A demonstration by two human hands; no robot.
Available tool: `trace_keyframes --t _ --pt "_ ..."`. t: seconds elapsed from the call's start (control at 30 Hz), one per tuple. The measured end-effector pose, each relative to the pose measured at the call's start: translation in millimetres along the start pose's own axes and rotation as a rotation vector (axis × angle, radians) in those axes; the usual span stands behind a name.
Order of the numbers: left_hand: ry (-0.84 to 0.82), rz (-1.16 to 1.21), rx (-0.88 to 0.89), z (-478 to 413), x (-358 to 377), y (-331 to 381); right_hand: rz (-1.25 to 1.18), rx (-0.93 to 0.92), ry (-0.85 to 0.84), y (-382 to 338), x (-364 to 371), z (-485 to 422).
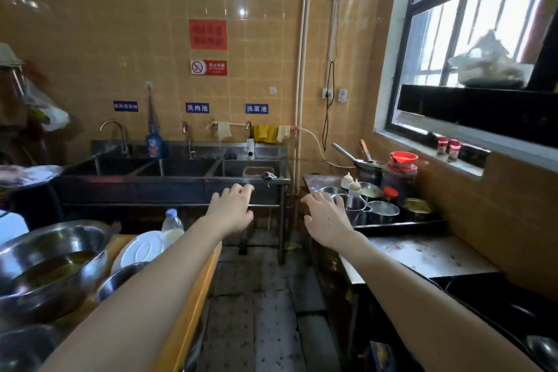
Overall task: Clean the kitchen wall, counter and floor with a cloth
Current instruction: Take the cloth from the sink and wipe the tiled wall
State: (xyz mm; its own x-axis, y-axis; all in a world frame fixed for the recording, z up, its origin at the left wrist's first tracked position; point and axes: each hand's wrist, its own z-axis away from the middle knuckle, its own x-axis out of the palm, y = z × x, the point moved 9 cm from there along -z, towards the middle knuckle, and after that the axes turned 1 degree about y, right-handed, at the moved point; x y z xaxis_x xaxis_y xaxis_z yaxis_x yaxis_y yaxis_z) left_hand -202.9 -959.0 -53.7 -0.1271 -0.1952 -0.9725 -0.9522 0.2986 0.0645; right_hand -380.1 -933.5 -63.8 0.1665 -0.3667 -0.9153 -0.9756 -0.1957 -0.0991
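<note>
Both arms reach forward over the floor aisle. My left hand (231,210) and my right hand (327,219) are held out, palms down, fingers spread, and neither holds anything. Cloths hang on a rail at the back wall above the sink: a yellow cloth (265,133), with pale cloths (224,130) beside it. A small dark rag (268,176) lies on the sink's front right rim. The tan tiled wall (120,39) fills the back. The steel counter (428,255) runs along the right, and the grey tiled floor (265,305) lies below.
A triple steel sink (175,181) with taps stands ahead. Pots, squeeze bottles and a red-lidded jar (400,174) crowd the counter's far end. On the left, a wooden table (193,308) holds steel bowls, a white plate and a bottle. A window (483,39) is at the right.
</note>
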Motion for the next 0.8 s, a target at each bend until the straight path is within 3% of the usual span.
trace_keyframes --t 0.3,0.8 --pt "-0.014 -0.05 0.008 -145 36 -60 -0.014 0.081 0.029 45 65 -144" --pt "-0.077 -0.062 -0.049 -361 129 -119 -0.002 0.104 -0.066 141 191 -353"
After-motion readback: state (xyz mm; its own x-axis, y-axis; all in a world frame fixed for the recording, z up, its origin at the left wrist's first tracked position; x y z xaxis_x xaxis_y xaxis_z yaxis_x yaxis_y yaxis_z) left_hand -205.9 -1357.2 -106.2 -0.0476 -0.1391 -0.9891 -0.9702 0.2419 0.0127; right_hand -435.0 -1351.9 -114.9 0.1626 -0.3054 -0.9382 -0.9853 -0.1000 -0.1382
